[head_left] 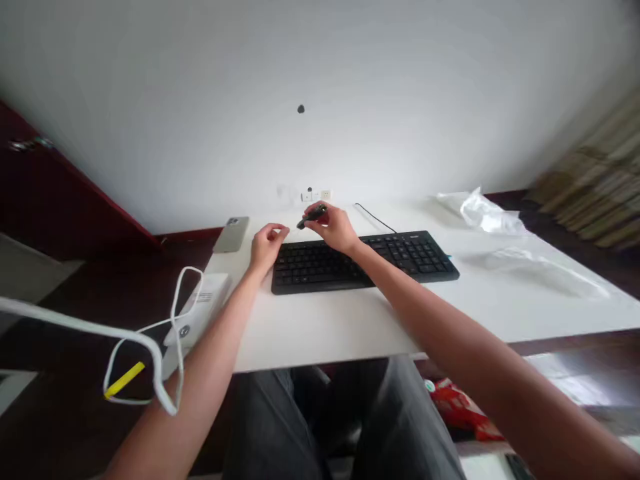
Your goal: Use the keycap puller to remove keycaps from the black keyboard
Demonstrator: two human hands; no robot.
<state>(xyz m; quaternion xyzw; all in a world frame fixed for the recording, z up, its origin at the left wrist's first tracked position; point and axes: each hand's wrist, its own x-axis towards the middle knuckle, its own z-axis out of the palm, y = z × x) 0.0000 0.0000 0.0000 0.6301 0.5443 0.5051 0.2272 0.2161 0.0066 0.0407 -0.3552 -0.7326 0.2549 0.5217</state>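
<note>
From the head camera I see my right hand (pixel 334 227) pinching a small dark stick-like gadget (pixel 312 215), lifted just above the far edge of the flat black plastic keyboard (pixel 360 260). It looks picked up but not put anywhere yet. My left hand (pixel 266 244) hovers just left of that grip, fingers curled, holding nothing. Both arms reach straight out.

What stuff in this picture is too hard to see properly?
- Small dark object in the right hand, head view: fingers cover it, too small to identify.
- Left hand: fingertips curled, whether they pinch anything is unclear.
- Keyboard: middle keys hidden by the right wrist.
- White box: label print too small to read.
- Red packet under the table: partly hidden by the right forearm.
</note>
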